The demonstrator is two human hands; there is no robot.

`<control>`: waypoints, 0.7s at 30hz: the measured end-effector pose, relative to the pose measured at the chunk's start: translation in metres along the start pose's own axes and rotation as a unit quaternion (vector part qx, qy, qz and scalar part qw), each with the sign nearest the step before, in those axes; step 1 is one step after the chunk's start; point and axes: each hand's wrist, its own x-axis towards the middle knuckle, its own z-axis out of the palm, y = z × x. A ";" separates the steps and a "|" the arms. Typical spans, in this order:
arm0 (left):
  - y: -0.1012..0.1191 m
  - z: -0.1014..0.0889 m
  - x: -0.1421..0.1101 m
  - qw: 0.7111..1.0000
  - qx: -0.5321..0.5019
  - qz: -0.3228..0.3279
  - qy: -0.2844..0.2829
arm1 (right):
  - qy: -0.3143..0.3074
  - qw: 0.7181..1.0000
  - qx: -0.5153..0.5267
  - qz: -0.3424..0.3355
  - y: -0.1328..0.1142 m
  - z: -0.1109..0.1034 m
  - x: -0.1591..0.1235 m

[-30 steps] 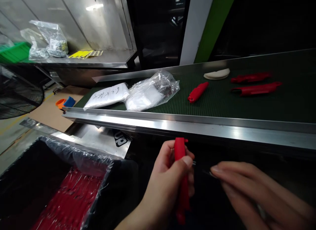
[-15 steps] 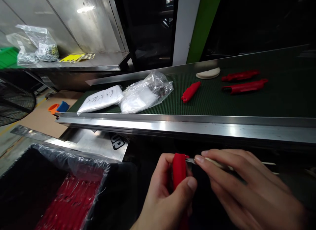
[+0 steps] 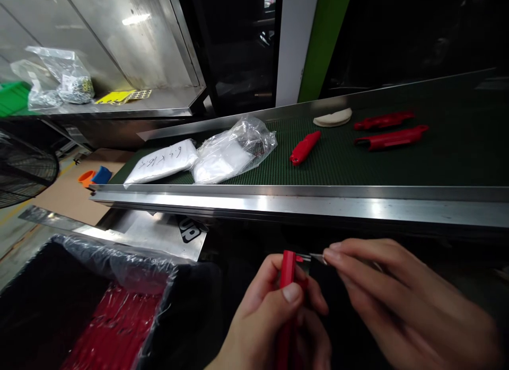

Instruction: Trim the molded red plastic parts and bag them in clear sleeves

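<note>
In my left hand (image 3: 258, 322) is a long red plastic part (image 3: 288, 272), upright, with the thumb pressed on its near face. A small red tab sticks out to the right near its top. My right hand (image 3: 393, 290) pinches a thin-bladed knife (image 3: 317, 257), its metal blade pointing left at that tab. Whether the blade touches the tab I cannot tell. Most of the knife's handle is hidden by the fingers. Behind both hands, on the green conveyor belt (image 3: 270, 171), lie a red part (image 3: 305, 148) and two longer red parts (image 3: 393, 139).
The conveyor's metal rail (image 3: 278, 200) runs across in front of my hands. Plastic bags (image 3: 233, 155) and a pale curved piece (image 3: 333, 117) lie on the belt. At lower left stands a black lined bin (image 3: 194, 311) holding red parts. A fan (image 3: 27, 168) is at far left.
The red part has turned in my left hand, showing a ridged, narrower face. The knife has drawn slightly right from it, and more left-hand fingers show behind the part.
</note>
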 end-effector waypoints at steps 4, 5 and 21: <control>-0.011 -0.008 0.003 0.995 -0.080 0.034 -0.045 | -0.006 1.000 0.010 -0.006 -0.008 0.005 -0.002; -0.012 -0.008 0.003 0.995 -0.087 0.032 -0.047 | -0.011 1.000 0.007 -0.008 -0.008 0.005 -0.003; -0.012 0.001 -0.004 0.999 -0.035 0.009 0.001 | 0.017 1.000 -0.022 0.011 0.000 0.001 -0.004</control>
